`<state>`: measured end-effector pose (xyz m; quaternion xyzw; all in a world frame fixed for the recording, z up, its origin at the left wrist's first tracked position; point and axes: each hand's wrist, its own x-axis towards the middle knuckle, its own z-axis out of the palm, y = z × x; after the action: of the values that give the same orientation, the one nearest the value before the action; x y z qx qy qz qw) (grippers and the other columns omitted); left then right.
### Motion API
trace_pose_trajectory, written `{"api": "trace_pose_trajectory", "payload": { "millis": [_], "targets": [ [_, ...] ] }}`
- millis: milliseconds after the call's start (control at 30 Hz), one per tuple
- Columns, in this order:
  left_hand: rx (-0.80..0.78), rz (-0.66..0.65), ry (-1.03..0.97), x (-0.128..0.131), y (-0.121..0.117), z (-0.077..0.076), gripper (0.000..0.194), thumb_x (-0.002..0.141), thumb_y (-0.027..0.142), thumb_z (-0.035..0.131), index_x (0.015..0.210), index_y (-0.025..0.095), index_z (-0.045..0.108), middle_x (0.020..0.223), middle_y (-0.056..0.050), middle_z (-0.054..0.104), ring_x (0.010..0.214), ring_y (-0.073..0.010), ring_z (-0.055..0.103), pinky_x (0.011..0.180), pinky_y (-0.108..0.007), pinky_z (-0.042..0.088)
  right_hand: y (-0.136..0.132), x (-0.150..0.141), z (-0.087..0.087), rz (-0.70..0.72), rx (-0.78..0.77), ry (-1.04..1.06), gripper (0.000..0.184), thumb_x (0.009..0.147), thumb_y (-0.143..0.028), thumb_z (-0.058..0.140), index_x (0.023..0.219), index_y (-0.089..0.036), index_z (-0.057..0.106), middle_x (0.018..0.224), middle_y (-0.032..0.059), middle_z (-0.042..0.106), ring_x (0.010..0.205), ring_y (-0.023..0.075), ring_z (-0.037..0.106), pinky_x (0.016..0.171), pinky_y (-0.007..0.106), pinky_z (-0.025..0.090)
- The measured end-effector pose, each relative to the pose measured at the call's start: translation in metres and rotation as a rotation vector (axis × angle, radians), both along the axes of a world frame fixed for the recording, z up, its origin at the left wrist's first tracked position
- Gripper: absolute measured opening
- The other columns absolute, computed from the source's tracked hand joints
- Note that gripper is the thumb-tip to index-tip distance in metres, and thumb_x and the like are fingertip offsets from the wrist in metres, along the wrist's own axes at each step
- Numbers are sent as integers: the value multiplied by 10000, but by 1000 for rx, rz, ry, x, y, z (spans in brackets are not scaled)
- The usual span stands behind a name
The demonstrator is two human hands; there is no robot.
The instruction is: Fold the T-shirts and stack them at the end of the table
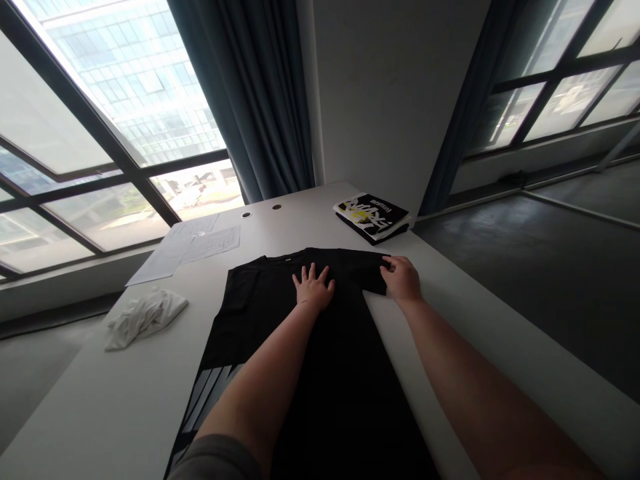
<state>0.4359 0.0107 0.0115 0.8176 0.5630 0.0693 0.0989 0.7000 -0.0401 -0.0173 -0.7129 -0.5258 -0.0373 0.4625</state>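
Note:
A black T-shirt (340,393) lies spread lengthwise on the white table (295,223), its collar (286,255) at the far end and pale stripes printed near the lower left. My left hand (314,289) rests flat on the chest with the fingers spread, holding nothing. My right hand (403,279) is at the table's right side, pinching the end of the shirt's folded-looking right sleeve (367,273). My forearms cover much of the shirt's lower part.
Sheets of printed paper (190,248) lie at the far left of the table, and a crumpled white cloth (145,319) lies nearer on the left. A black-and-yellow magazine (371,217) sits at the far right. The table's right edge drops to a dark floor (540,287).

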Motion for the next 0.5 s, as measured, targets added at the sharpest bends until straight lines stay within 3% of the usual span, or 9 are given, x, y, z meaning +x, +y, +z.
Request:
{"api": "trace_pose_trajectory", "payload": {
  "millis": [67, 200, 267, 333, 400, 500],
  "targets": [
    [7, -3, -6, -1, 0, -1, 638, 1006, 625, 398, 1604, 402, 379, 1735, -58, 239, 1599, -404, 115, 1228, -726, 54, 1, 2, -3, -19, -76, 5, 362, 805, -200, 614, 1128, -146, 768, 1119, 139, 674, 850, 238, 652, 930, 433, 567],
    [87, -12, -36, -3, -6, 5, 598, 1012, 548, 455, 1568, 328, 466, 1712, -97, 293, 1582, -406, 185, 1233, -714, 112, -1, -5, -1, -16, -173, -102, 423, 824, -156, 561, 1205, -117, 742, 1186, 174, 649, 1081, 287, 633, 1017, 420, 520],
    [203, -119, -65, -2, -14, 10, 510, 1028, 450, 464, 1512, 309, 539, 1688, -84, 350, 1568, -354, 245, 1258, -662, 122, -4, -11, 3, -40, -229, -178, 467, 856, -189, 567, 1298, -122, 701, 1279, 192, 620, 1173, 319, 596, 1052, 449, 489],
    [287, -317, -89, 2, -26, 13, 451, 1041, 398, 459, 1473, 326, 570, 1653, -45, 419, 1535, -283, 327, 1285, -582, 142, -6, -17, 6, -64, -322, -235, 495, 895, -270, 582, 1371, -160, 663, 1381, 200, 580, 1260, 361, 545, 1091, 520, 440],
    [276, -474, -100, 11, -40, 12, 463, 1049, 424, 462, 1497, 333, 534, 1632, -28, 454, 1498, -247, 390, 1282, -527, 208, -6, -19, 8, -75, -434, -259, 496, 935, -349, 566, 1401, -198, 644, 1462, 199, 543, 1339, 391, 488, 1131, 608, 359],
    [193, -497, -110, 26, -60, 7, 526, 1057, 482, 450, 1545, 287, 470, 1616, -53, 475, 1498, -261, 395, 1255, -525, 281, -4, -17, 10, -91, -529, -246, 480, 979, -407, 512, 1401, -217, 639, 1508, 185, 527, 1394, 388, 443, 1155, 663, 274]
  ]
}}
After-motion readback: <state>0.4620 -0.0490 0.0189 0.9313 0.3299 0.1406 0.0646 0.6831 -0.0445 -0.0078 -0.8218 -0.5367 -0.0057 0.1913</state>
